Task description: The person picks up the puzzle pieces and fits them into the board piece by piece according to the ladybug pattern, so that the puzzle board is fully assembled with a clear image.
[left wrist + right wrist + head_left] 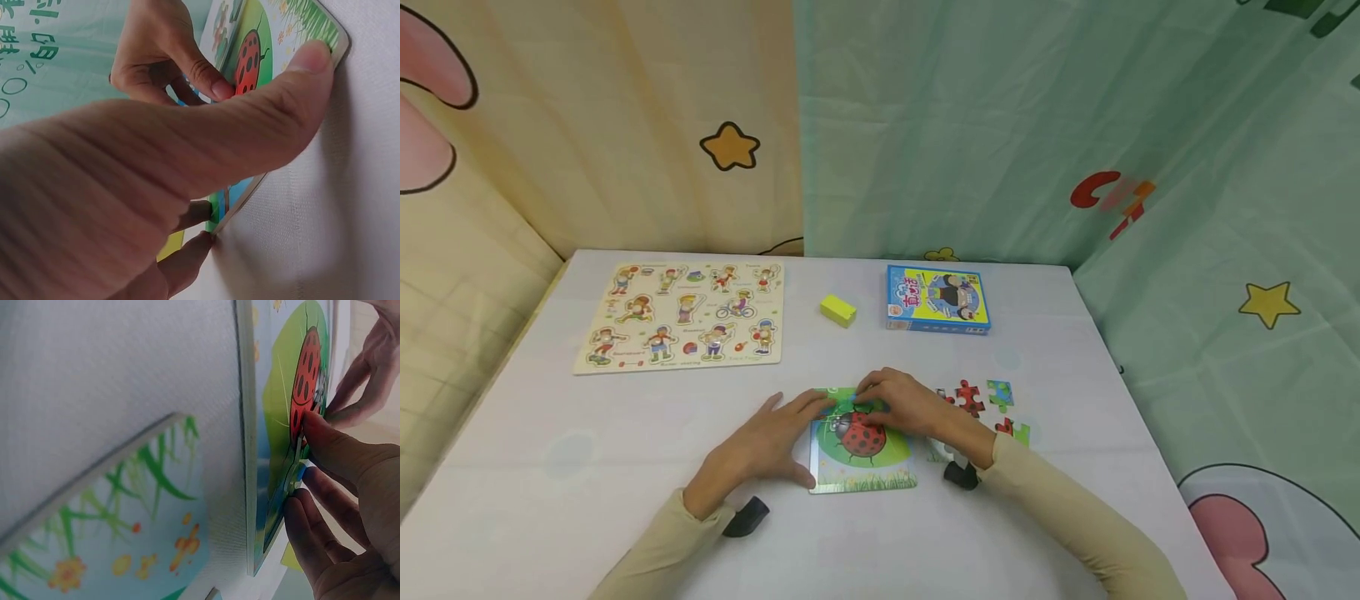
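Note:
A ladybug jigsaw puzzle (865,482) lies flat on the white table between both hands. My left hand (767,442) spreads along its left side, thumb (306,59) on the near corner and fingertips at the far edge. Over the upper part of the picture, my right hand (902,400) pinches a small puzzle piece (299,472) between thumb and fingers, low against the board; the fingers hide much of it. Loose red-and-black pieces (970,398) and a blue-green piece (1000,393) lie beyond the right wrist. A second board (125,531) printed with grass and flowers lies under that wrist.
At the back left lies a wooden board (681,312) with sports figures. A yellow block (838,311) and a blue-and-yellow box (937,300) sit toward the table's far edge. Curtains hang behind and at the sides.

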`<state>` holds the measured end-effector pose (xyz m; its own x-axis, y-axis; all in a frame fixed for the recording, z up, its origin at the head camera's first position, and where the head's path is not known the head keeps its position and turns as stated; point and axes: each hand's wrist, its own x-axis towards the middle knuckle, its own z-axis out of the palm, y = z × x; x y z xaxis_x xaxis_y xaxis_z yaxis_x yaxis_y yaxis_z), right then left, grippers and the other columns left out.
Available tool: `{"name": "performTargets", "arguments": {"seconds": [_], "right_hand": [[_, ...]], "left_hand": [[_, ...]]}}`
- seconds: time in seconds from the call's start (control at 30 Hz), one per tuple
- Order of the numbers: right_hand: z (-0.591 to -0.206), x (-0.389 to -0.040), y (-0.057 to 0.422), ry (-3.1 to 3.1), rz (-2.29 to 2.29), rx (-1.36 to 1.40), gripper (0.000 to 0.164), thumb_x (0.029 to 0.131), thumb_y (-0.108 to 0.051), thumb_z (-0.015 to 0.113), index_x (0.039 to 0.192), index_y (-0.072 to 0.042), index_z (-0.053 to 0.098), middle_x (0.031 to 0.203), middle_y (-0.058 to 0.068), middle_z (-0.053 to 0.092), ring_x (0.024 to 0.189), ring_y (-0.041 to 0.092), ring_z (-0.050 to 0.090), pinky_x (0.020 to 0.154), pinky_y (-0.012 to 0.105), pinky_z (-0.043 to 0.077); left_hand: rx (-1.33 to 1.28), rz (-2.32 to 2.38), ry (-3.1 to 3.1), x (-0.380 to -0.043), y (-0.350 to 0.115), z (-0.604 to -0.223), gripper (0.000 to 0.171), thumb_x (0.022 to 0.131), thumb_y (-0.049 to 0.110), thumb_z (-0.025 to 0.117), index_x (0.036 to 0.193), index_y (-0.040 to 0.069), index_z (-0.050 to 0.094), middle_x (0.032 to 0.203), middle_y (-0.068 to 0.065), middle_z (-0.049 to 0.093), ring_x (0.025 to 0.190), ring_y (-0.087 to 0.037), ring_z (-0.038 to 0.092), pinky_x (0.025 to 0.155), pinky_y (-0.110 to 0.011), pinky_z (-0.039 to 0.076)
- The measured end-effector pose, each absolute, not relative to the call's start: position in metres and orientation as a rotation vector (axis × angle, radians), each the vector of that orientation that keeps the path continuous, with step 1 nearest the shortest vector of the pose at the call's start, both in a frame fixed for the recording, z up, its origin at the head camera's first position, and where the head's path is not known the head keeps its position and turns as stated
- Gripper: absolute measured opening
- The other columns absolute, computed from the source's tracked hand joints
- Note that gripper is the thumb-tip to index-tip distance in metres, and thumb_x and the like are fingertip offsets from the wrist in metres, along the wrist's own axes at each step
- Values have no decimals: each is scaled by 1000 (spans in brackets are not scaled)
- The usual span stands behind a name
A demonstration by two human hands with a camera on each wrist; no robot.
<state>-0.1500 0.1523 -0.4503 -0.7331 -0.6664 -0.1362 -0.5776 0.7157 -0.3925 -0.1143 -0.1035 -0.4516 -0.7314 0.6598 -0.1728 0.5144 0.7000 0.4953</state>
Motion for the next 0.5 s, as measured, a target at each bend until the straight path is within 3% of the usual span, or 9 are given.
{"name": "performTargets", "arguments": {"seconds": [0.17, 0.5], "right_hand": [[-450, -150, 151, 2653, -483, -1000, 32, 92, -26, 74, 121, -12, 74, 126, 2, 65, 120, 18, 58, 105, 34, 50], [-450, -149, 151, 2681, -443, -1043, 32, 92, -27, 74, 120, -12, 73, 125, 1, 66, 117, 17, 58, 103, 31, 51]], "left_hand": [[935, 603, 2548, -114, -105, -450, 103, 65, 37, 93, 152, 13, 43, 160, -13, 35, 143, -33, 41, 119, -65, 22], [976, 653, 2519, -116, -105, -452, 100, 66, 34, 93, 150, 9, 44, 158, -10, 38, 146, -32, 37, 120, -61, 23]]}}
